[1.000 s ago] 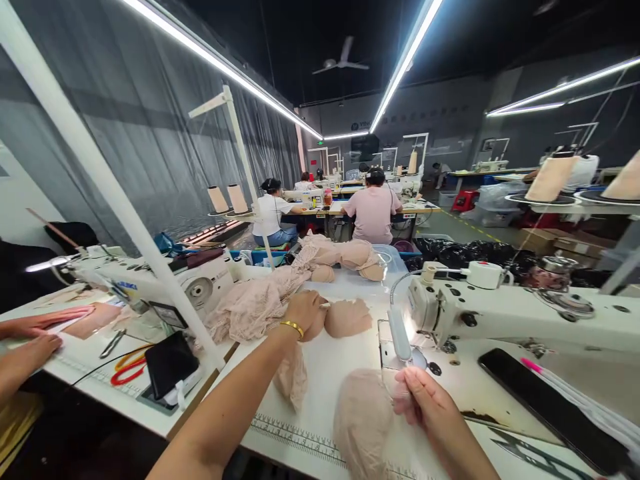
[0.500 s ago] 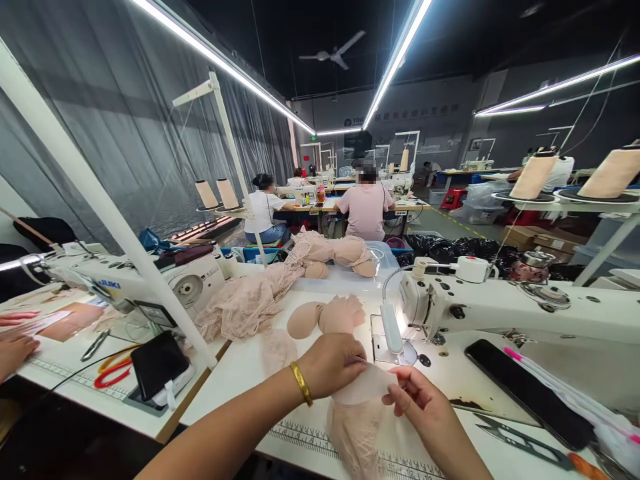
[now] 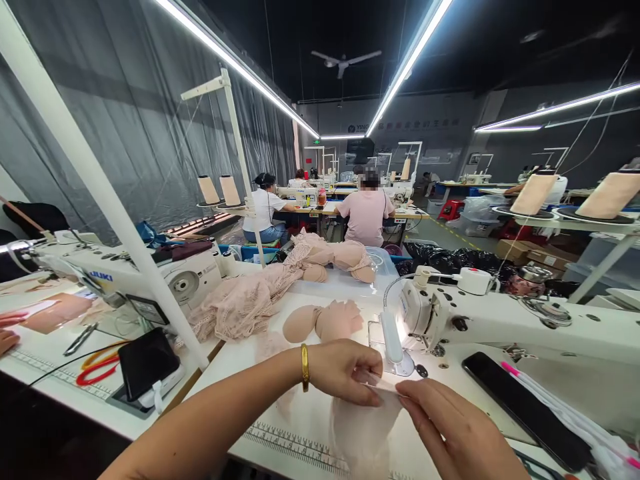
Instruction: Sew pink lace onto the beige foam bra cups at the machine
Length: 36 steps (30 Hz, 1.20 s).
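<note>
A thin, pale sheer fabric piece [image 3: 367,430] hangs over the front of the white table. My left hand [image 3: 343,373], with a gold bangle at its wrist, is closed on the fabric's upper edge. My right hand [image 3: 453,420] pinches the same edge between thumb and fingers, just right of the left hand. Behind them lie several beige cup-shaped pieces [image 3: 337,323], fanned in a stack. Both hands are in front of the lit needle area of a white sewing machine [image 3: 505,327].
Beige lace garments [image 3: 245,310] spread at the back left, partly over a clear plastic bin [image 3: 385,263]. A black phone [image 3: 520,400] lies under the machine arm. On the left table are red-handled scissors [image 3: 97,375], a dark tablet [image 3: 149,365] and a co-worker's hand [image 3: 7,339].
Both hands have moved slightly right and down, and their grip has shifted along the edge. The sheer piece, stretched out flat before, now droops below the hands.
</note>
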Tool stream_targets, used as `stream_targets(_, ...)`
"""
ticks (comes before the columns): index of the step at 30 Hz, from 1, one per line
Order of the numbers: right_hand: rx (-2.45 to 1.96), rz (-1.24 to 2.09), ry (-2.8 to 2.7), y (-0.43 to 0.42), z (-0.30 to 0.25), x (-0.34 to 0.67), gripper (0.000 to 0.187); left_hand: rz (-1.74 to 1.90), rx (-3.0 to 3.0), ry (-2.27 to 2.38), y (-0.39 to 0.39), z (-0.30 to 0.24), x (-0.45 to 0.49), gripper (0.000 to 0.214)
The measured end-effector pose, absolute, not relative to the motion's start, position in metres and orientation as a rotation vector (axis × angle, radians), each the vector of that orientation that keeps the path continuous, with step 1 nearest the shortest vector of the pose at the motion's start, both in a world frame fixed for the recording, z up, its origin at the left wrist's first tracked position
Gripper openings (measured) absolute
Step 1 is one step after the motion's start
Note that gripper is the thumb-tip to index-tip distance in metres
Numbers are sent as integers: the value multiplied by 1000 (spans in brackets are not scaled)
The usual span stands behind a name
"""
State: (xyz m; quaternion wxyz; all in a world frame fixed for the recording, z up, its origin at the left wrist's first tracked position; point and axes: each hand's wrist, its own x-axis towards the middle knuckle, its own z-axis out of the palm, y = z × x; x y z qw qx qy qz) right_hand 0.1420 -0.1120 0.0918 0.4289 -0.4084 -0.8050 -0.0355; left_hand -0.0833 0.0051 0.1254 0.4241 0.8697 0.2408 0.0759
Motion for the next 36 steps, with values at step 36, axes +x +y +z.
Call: stream_targets(36,-996,182,-2553,-54,5,213,32,530,3201,482,21,10,-35,17)
